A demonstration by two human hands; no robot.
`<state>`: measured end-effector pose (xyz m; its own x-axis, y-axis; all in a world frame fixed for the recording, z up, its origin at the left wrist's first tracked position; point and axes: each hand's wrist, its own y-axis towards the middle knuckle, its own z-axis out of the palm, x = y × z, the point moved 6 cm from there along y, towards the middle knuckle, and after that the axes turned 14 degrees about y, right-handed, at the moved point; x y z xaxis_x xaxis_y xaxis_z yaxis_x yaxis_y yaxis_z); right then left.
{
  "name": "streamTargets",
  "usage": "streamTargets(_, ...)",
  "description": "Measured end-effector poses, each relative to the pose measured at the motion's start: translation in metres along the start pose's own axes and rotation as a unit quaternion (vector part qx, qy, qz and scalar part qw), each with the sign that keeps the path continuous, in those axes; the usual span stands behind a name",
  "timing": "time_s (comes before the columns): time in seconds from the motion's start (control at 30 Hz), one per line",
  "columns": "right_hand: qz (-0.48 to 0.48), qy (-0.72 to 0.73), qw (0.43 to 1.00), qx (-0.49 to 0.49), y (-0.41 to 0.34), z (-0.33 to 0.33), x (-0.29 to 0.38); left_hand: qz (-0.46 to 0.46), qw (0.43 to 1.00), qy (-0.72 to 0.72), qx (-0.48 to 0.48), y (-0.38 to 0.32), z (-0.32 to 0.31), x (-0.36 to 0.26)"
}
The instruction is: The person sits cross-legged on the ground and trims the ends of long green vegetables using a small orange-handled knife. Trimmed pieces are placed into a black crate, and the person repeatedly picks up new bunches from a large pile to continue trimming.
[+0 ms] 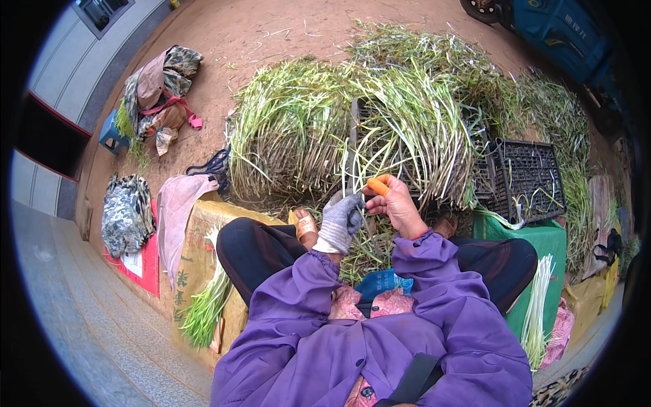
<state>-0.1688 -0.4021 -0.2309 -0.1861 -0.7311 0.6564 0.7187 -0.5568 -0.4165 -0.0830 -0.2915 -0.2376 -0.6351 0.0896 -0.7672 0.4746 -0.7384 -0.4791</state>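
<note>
My left hand [339,224], in a grey knitted glove, is closed around a few thin pale green stalks [345,173] that stick up past its fingers. Bare except for an orange finger cover [378,186], my right hand [394,206] is at the left one's fingertips with its fingers curled. Whether it pinches a stalk is hidden. Just beyond both hands, a thick heap of long green stalks with brownish root ends [432,137] lies over a black plastic crate [354,119]. Another dense heap of such stalks [290,137] is to its left.
Cleaned pale stalks lie on yellow sacking [196,244] at my left and in a bundle [536,305] on a green-covered surface [552,249] at my right. A black crate [529,178] sits right of the heaps. Farther off are a blue stool [113,133] and a blue vehicle [559,35].
</note>
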Motion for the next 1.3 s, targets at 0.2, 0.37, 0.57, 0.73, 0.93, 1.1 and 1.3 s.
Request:
streamTargets(0.2,-0.056,0.004,0.998,0.010,-0.007,0.003,0.000,-0.005,0.999,0.000,-0.033,0.006,-0.004,0.005)
streamTargets(0.37,-0.135,0.098,0.986,0.013,-0.011,0.000,-0.008,0.016,0.997,0.008,-0.073,0.011,-0.003,0.006)
streamTargets(0.57,-0.207,0.199,0.955,0.074,-0.025,-0.009,0.013,0.003,0.994,-0.025,-0.110,0.017,-0.016,-0.006)
streamTargets(0.73,-0.031,-0.169,0.980,0.100,-0.028,0.003,0.002,0.025,0.999,-0.011,-0.030,0.015,-0.007,-0.021)
streamTargets(0.93,0.016,-0.249,0.948,0.200,-0.042,0.013,-0.034,0.049,0.997,0.019,-0.050,0.014,-0.023,-0.051)
streamTargets(1.1,0.091,-0.216,0.956,0.177,-0.053,-0.016,-0.046,0.096,0.990,-0.022,-0.105,0.016,-0.044,-0.069)
streamTargets(1.3,0.029,-0.259,0.956,0.132,-0.053,-0.014,-0.040,0.083,0.987,0.102,-0.096,0.006,-0.026,-0.055)
